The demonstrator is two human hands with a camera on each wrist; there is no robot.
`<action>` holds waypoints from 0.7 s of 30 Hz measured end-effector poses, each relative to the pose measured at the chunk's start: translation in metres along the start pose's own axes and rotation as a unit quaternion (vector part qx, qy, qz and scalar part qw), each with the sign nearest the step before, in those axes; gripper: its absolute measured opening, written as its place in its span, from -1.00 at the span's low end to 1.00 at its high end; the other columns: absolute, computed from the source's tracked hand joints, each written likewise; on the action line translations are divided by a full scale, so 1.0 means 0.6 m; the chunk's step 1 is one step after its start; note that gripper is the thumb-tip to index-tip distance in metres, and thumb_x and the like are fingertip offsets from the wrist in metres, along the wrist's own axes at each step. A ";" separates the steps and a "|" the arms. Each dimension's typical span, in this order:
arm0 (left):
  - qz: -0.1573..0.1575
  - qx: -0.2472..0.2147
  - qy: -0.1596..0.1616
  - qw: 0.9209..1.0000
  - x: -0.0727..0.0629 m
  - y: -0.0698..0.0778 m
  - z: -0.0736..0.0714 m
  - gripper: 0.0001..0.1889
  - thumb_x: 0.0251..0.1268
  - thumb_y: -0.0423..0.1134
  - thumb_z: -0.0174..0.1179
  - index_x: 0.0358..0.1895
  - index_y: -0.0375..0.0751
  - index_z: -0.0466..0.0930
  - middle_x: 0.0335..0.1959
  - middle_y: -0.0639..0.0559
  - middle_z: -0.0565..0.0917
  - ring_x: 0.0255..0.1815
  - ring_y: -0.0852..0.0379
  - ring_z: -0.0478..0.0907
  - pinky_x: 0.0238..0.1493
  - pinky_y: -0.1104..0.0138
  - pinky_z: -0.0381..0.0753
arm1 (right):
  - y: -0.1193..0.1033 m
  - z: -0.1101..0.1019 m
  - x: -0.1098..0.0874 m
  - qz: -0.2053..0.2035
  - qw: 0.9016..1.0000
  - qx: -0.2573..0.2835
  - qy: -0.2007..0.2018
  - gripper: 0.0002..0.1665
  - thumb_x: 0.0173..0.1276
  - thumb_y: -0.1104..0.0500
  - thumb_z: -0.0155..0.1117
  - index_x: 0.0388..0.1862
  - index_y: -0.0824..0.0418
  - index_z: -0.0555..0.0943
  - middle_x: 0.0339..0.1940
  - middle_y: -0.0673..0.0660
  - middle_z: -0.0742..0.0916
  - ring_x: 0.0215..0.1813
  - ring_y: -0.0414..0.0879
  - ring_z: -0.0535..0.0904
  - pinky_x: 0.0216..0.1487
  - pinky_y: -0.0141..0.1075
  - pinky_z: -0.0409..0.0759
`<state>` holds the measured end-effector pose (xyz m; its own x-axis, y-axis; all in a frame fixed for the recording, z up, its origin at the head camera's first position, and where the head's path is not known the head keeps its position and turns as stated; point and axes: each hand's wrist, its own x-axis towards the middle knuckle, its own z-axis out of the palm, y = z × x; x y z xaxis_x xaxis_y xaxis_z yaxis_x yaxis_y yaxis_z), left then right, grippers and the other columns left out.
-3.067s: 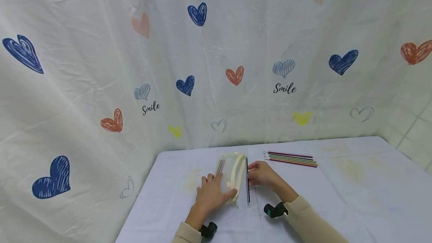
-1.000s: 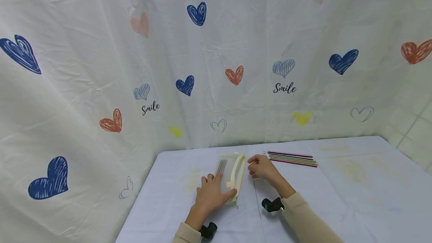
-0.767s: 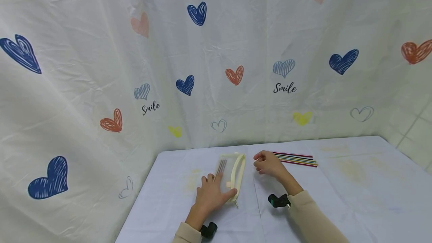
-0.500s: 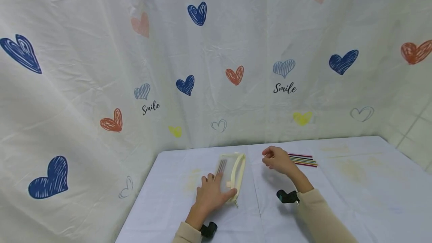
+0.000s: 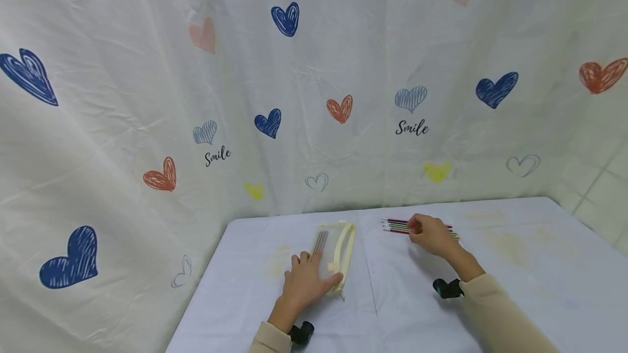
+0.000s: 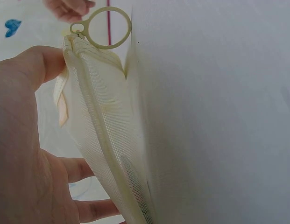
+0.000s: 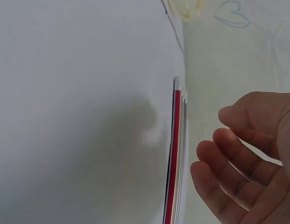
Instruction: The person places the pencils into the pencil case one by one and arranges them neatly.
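Observation:
A pale yellow mesh zip pouch lies on the table, with several pencils showing through its mesh. My left hand rests on it with spread fingers, the thumb by the zipper side. The left wrist view shows the thumb against the pouch near its ring-shaped zipper pull. To the right, my right hand hovers over a row of striped pencils and hides their middle. In the right wrist view its bent fingers hold nothing and stand apart from the pencils.
A white cloth covers the table and shows faint yellowish stains. Behind it hangs a white curtain printed with hearts and the word Smile. A small black camera sits at the right wrist, another camera at the left.
About three seconds ago my right hand was at a dark pencil beside the pouch; that pencil no longer lies there. The right hand has moved right to the pencil row. My left hand stays put.

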<state>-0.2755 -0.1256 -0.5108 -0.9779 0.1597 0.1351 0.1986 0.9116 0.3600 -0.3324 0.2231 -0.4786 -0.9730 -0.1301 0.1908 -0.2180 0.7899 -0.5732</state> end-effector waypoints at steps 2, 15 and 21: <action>0.000 0.000 0.000 1.000 0.000 0.000 0.000 -0.06 0.15 0.51 0.17 0.46 -0.07 0.42 0.23 -0.26 0.48 0.21 -0.23 0.35 -0.07 -0.26 0.48 | 0.006 -0.007 -0.001 0.003 1.000 -0.019 -0.006 -0.77 0.26 0.30 0.35 -0.10 0.31 0.62 -0.24 0.17 0.71 -0.20 0.00 0.57 -0.20 -0.13 0.54; 0.000 -0.003 -0.002 1.000 0.002 -0.003 0.002 -0.05 0.14 0.52 0.18 0.47 -0.05 0.41 0.25 -0.26 0.47 0.23 -0.24 0.35 -0.07 -0.27 0.47 | 0.033 -0.012 0.019 -0.013 0.992 -0.115 -0.044 -0.85 0.18 0.36 0.36 -0.27 0.24 0.60 -0.39 0.08 0.59 -0.31 -0.04 0.46 -0.26 -0.17 0.45; -0.003 -0.005 -0.002 1.000 0.003 -0.004 0.004 -0.05 0.14 0.51 0.19 0.47 -0.06 0.40 0.26 -0.26 0.47 0.24 -0.24 0.34 -0.05 -0.28 0.47 | 0.042 -0.010 0.030 -0.029 0.988 -0.141 -0.057 -0.85 0.19 0.37 0.37 -0.31 0.22 0.58 -0.39 0.07 0.59 -0.32 -0.05 0.46 -0.26 -0.15 0.49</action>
<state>-0.2777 -0.1267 -0.5136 -0.9793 0.1564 0.1287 0.1938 0.9083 0.3707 -0.3549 0.2445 -0.4848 -0.9653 -0.2340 0.1161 -0.2593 0.9128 -0.3155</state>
